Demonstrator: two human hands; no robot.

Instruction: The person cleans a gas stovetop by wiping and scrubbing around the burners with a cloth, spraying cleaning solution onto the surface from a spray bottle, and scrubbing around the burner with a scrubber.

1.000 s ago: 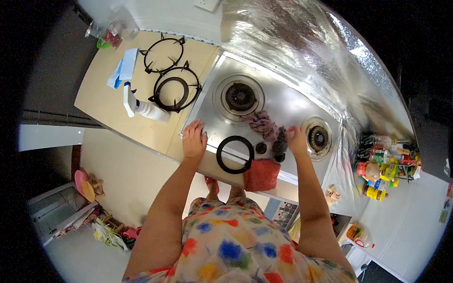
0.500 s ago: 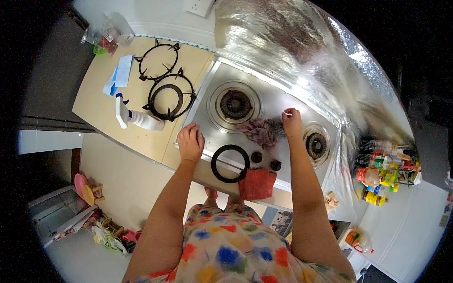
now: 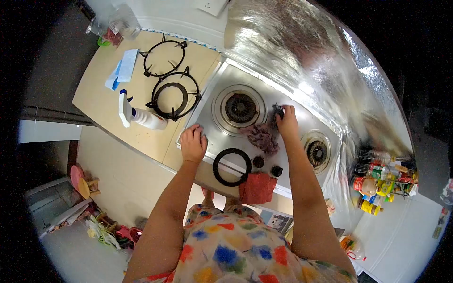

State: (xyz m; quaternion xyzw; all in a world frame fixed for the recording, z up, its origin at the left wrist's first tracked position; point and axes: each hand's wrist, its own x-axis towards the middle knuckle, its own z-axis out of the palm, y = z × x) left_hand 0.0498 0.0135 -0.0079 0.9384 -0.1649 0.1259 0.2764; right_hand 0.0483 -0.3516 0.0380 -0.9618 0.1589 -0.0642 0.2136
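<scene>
My right hand (image 3: 287, 121) is closed on a dark, wiry scouring pad (image 3: 278, 111), pressed on the steel cooktop (image 3: 207, 115) between its two burners. Much of the pad is hidden by my fingers. My left hand (image 3: 193, 143) lies flat on the cooktop's front left edge, fingers stretched, holding nothing. A crumpled purplish cloth (image 3: 262, 139) rests just left of my right wrist. The larger burner (image 3: 241, 108) is at the left and the smaller burner (image 3: 317, 151) at the right. Nearer me are two black knobs (image 3: 258, 162), a black ring (image 3: 215, 172) and a red cloth (image 3: 258, 187).
On the cream counter at left stand a white spray bottle (image 3: 150, 120), two black pan supports (image 3: 145, 61), another dark ring (image 3: 159, 98) and blue-white sheets (image 3: 126, 66). Foil (image 3: 283, 52) lines the wall behind. Bottles (image 3: 370, 186) crowd the right side.
My right hand has moved slightly away from me and left, the dark pad going with it, off the purplish cloth's side. My left hand stays on the edge; the view has shifted slightly.
</scene>
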